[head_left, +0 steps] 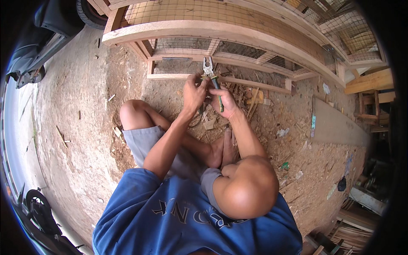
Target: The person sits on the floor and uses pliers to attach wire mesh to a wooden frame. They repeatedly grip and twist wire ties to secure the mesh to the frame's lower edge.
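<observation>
A pair of combination pliers (208, 70) with green and black handles points away from me, its metal jaws apart. My right hand (224, 102) is closed round the handles from below. The fingers of my left hand (194, 94) pinch at the pliers near the pivot; whether a small piece is also between them is hidden. Just beyond the jaws stands a wooden frame (170, 77) with wire mesh, part of a long cage-like structure. Nothing shows clearly gripped in the jaws.
Wood chips and offcuts (209, 124) litter the floor between my legs and the frame. A flat board (340, 123) lies to the right. Parked motorbikes (42, 212) stand along the left, and stacked wood (348, 229) lies at the lower right.
</observation>
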### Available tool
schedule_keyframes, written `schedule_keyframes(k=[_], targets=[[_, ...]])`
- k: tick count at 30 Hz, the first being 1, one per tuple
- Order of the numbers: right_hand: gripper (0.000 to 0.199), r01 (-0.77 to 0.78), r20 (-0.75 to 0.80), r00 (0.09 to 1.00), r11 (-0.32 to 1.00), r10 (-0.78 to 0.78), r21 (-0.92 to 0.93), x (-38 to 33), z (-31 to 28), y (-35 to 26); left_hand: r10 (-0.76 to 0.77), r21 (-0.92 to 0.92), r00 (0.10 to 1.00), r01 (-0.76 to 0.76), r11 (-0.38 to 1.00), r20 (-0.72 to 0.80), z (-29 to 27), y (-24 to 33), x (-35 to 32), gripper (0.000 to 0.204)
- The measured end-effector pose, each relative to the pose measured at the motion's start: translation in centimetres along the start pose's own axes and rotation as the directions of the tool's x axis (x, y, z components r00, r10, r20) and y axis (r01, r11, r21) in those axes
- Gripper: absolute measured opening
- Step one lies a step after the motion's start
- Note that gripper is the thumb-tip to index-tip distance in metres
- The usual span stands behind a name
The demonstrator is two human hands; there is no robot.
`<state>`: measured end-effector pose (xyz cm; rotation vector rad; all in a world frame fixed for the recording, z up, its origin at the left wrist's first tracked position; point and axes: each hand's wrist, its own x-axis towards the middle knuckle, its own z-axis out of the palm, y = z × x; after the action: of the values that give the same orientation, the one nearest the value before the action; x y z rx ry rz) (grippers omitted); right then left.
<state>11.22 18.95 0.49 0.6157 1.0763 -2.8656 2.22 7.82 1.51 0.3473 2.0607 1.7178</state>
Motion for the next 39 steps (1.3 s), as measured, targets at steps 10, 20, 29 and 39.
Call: schedule_keyframes(k=[10,20,29,39], targets=[[0.042,0.089,0.0,0.996,0.978,-0.09,0.186,1.2,2.1,1.2,0.109,0.109,0.994,-0.106,0.988,-0.02,-0.8,0.3,2.0,0.045],[0.038,-0.006,-0.102,0.994,0.969,0.032,0.248,2.6,1.5,2.8,0.134,0.196,0.991,-0.134,0.971,0.011,-1.5,2.1,1.4,0.042],[0.024,0.022,-0.146,0.989,0.984,0.005,0.178,2.1,0.2,2.7,0.086,0.032,0.996,-0.086,0.996,-0.002,-0.5,1.2,0.7,0.037],[0.023,-0.04,-0.124,0.992,0.997,0.031,-0.073,0.9,2.9,1.8,0.053,-0.009,0.999,-0.053,0.999,-0.002,-2.3,-0.1,1.5,0.035]])
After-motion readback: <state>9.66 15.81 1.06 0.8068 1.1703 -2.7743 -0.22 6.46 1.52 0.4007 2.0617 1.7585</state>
